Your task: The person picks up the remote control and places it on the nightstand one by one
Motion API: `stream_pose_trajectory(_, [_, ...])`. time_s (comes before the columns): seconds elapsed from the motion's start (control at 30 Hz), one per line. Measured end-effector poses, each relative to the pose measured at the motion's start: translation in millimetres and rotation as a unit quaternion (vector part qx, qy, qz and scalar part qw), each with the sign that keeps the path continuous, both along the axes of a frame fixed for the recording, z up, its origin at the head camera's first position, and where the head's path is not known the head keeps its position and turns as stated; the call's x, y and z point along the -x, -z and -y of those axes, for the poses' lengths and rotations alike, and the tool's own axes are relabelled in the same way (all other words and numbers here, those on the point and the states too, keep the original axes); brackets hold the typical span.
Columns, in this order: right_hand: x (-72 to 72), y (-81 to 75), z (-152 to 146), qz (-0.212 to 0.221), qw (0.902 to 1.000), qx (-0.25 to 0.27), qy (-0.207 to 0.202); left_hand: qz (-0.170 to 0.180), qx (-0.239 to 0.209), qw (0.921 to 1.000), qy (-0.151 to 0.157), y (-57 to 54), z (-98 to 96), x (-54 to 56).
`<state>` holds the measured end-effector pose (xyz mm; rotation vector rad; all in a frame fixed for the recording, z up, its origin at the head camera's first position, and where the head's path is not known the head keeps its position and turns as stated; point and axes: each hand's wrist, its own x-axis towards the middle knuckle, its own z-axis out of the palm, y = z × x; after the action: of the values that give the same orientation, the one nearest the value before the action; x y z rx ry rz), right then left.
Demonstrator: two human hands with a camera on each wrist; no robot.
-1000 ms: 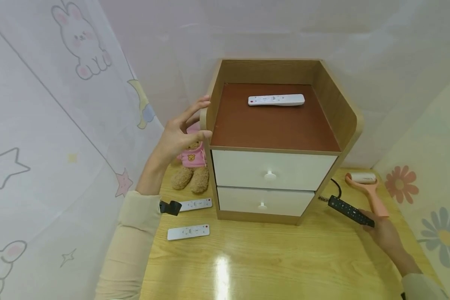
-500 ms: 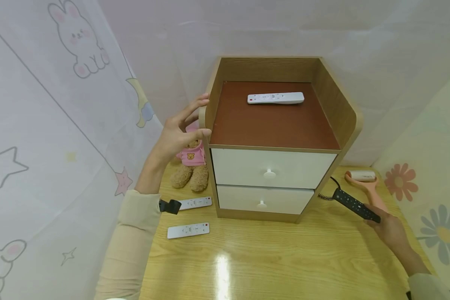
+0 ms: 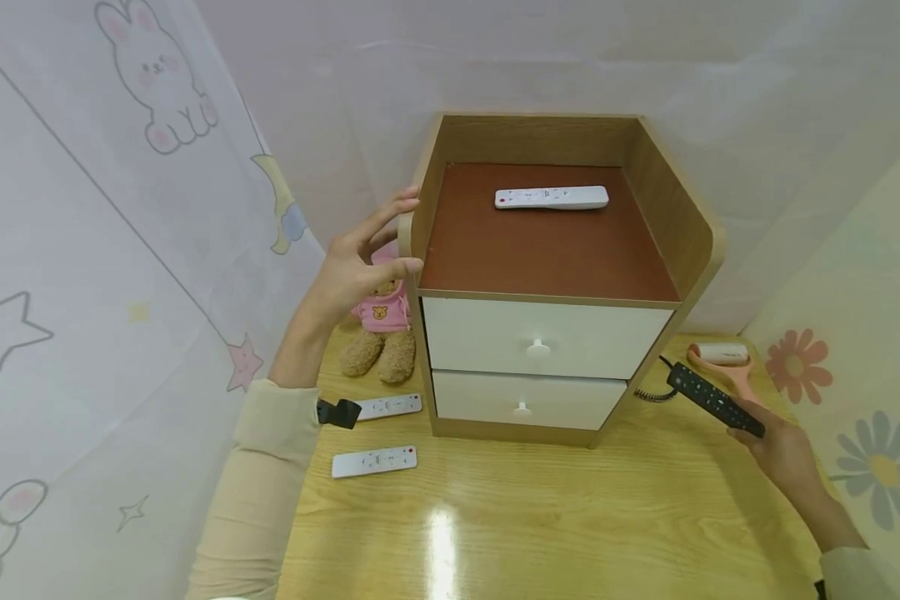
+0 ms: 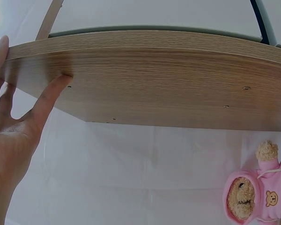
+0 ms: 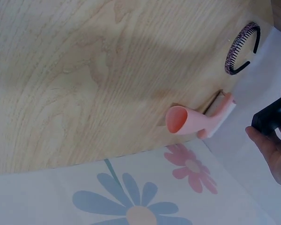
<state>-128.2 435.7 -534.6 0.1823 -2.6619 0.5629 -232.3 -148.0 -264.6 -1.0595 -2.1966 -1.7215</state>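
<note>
My left hand (image 3: pixel 352 267) rests against the left side panel of a small wood-effect cabinet (image 3: pixel 675 192). Its fingertips and thumb touch the rim, spread apart; in the left wrist view one finger presses the panel's outer face. On the brown top shelf lies a white remote control (image 3: pixel 551 197). To the right of the cabinet, my right hand (image 3: pixel 783 450) grips one end of a black remote control (image 3: pixel 712 400), held above the table. Only that remote's end shows in the right wrist view.
Two more white remotes (image 3: pixel 375 462) lie left of the cabinet, near a teddy bear (image 3: pixel 382 333) in pink. A lint roller (image 3: pixel 723 358) and a toothed headband (image 5: pixel 236 49) lie on the right. Both white drawers (image 3: pixel 547 337) are closed. Printed curtains (image 3: pixel 157 250) surround the table.
My right hand has moved slightly to the right with the black remote control, showing more of the headband behind it. The left hand stays on the cabinet.
</note>
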Motion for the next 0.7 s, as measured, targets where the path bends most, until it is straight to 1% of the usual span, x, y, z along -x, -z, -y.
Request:
stream_pose_trajectory(0.13, [-1.1, -9.8, 2.5, 0.005, 1.0, 0.003, 0.005, 0.006, -0.002, 1.0, 0.0, 1.1, 0.2, -0.5])
stream_pose_trajectory(0.33, [0.1, -22.6, 1.8, 0.001, 0.9999, 0.01, 0.012, 0.007, -0.002, 1.0, -0.001, 1.6, 0.3, -0.9])
stream_pose_trajectory(0.47, [3.3, -29.5, -0.2, -0.023, 0.9997, 0.005, 0.008, 0.014, 0.001, 0.9999, -0.003, 1.2, 0.4, -1.2])
stream_pose_trajectory(0.57, [6.4, -34.9, -0.8, -0.054, 0.9985, 0.002, 0.001, 0.02, 0.003, 0.9998, -0.003, 1.0, 0.6, -1.2])
stream_pose_trajectory(0.7, [8.4, -42.8, -0.3, -0.066, 0.9978, 0.01, -0.006, 0.015, 0.0, 0.9999, 0.0, 1.3, 0.9, -0.3])
